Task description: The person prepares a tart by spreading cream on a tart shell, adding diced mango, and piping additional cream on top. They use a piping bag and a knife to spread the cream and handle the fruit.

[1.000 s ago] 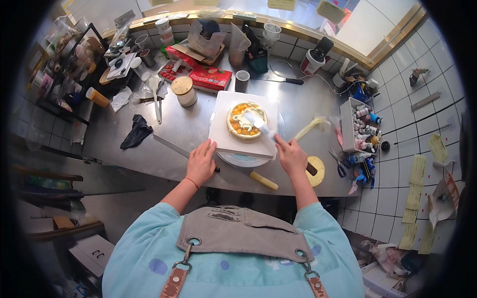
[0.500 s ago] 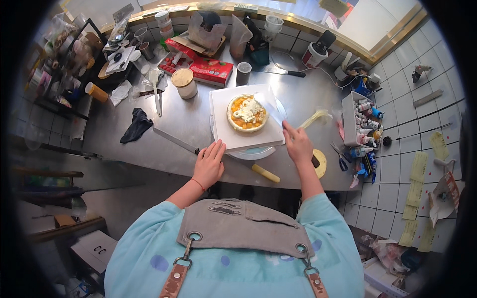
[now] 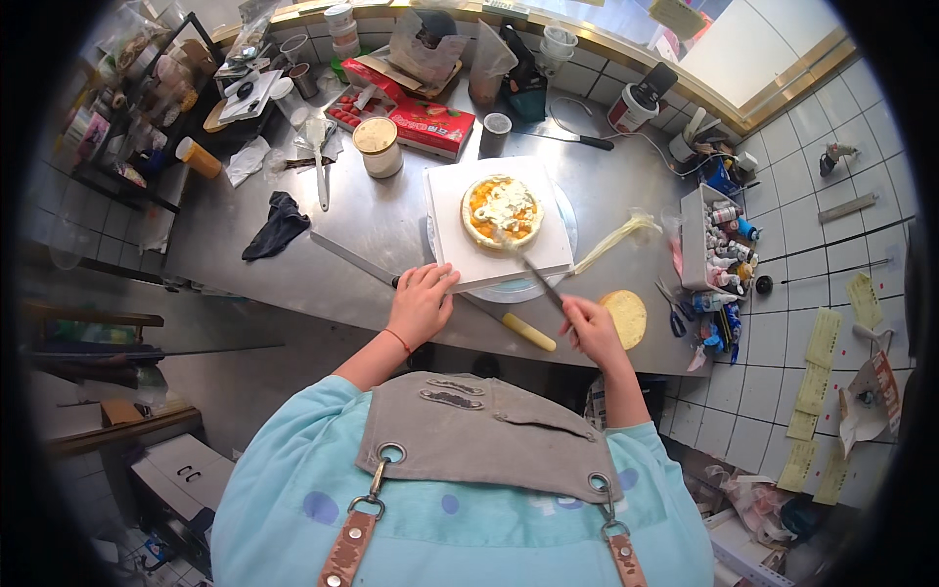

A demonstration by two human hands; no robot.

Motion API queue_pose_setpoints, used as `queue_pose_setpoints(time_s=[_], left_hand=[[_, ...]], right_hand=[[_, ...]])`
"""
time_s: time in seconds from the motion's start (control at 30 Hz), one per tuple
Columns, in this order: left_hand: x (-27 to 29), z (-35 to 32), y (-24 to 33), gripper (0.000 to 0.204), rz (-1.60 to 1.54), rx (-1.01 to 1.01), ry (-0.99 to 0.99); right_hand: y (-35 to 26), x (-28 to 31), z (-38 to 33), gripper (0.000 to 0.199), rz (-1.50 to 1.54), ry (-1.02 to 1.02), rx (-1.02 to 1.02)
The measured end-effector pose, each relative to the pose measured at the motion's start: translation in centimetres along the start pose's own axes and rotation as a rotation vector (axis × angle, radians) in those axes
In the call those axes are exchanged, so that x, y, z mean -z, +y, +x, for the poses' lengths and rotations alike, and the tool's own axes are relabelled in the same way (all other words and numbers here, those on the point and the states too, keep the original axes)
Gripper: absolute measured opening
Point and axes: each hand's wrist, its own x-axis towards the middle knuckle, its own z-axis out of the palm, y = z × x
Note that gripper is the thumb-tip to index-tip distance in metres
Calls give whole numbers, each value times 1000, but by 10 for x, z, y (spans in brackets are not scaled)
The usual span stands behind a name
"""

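Observation:
A small round cake (image 3: 476,232), topped with diced orange fruit and white cream, sits on a square white board (image 3: 448,210). Under the board is a round turntable (image 3: 566,217). My right hand (image 3: 592,333) is closed round the dark handle of a palette knife (image 3: 534,272), whose blade slants up to the cake's front edge and its topping. At the board's front left corner, my left hand (image 3: 423,299) rests with fingers stretched out against the edge.
Right of the board lie a sponge round (image 3: 625,319), scissors (image 3: 672,311) and a bin of bottles (image 3: 694,240). A yellowish stick (image 3: 529,332) lies near the front edge. Leftward are a long knife (image 3: 354,258), dark cloth (image 3: 275,227) and cream-coloured tub (image 3: 378,147); behind is a red box (image 3: 435,125).
My right hand has come down from the board's right side toward the front edge, bringing the palette knife's blade to the cake. The cream covers more of the fruit. My left hand stays at the corner.

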Motion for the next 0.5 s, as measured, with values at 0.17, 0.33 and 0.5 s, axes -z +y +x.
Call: queue_pose_setpoints(time_s=[0.17, 0.33, 0.5], left_hand=[[-6, -5, 1, 46, -1, -21, 17], [-6, -8, 3, 49, -12, -21, 14], [-5, -10, 4, 51, -20, -17, 14]], right_hand=[[9, -11, -15, 30, 316, -265, -364], [15, -23, 5, 31, 279, -261, -356], [11, -30, 9, 30, 279, -234, -365]])
